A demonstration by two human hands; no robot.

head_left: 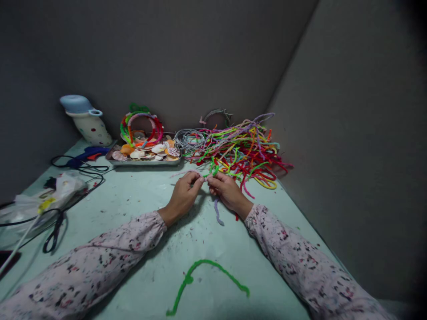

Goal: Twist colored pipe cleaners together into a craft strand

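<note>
My left hand [185, 192] pinches a pale pink pipe cleaner [184, 172], whose free end sticks out to the left. Fingertips almost meeting it, my right hand [229, 190] is closed on the same piece of work, where a green pipe cleaner [214, 169] curls up above the fingers. How the two strands join is hidden by the fingers. Below the right hand a purple pipe cleaner [218, 212] shows; I cannot tell whether it is held or lying. A bent green pipe cleaner [207, 262] lies on the table in front of me.
Behind the hands sit a heap of coloured pipe cleaners [247, 146], a coil of grey wire [190, 140] and a metal tray [147, 163] of seashells with wrapped hoops [156, 126]. Leftward are a bottle [87, 122], a blue tool [87, 154], black cable [95, 169] and plastic bags [66, 186].
</note>
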